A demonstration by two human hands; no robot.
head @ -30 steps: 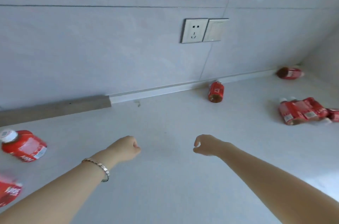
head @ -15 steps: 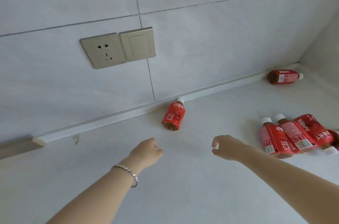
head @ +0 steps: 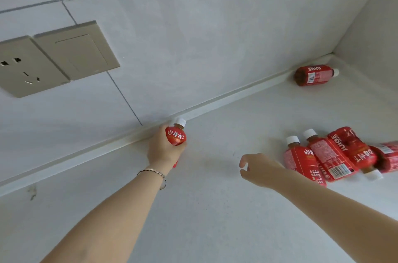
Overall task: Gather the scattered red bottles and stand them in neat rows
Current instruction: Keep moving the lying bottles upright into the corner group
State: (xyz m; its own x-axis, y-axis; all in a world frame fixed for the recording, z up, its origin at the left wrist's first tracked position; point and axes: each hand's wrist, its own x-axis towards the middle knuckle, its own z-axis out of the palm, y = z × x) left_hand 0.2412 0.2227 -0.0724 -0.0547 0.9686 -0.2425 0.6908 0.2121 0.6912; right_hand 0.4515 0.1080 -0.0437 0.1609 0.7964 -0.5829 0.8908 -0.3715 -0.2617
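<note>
My left hand (head: 163, 148) is wrapped around a red bottle with a white cap (head: 176, 134) lying by the wall's base strip; the cap points at the wall. My right hand (head: 259, 169) hovers over the white counter with fingers loosely curled and apart, holding nothing, just left of a pile of several red bottles (head: 329, 155) lying on their sides. One more red bottle (head: 313, 75) lies alone in the far right corner against the wall.
A beige socket and switch plate (head: 53, 58) is on the tiled wall at left. A white strip (head: 226, 97) runs along the wall's foot. A side wall (head: 374, 25) closes the corner on the right. The white counter (head: 204, 219) spreads below my arms.
The view has swung right and closer. My left hand reached forward and closed around the bottle by the wall. My right hand moved toward the pile of bottles.
</note>
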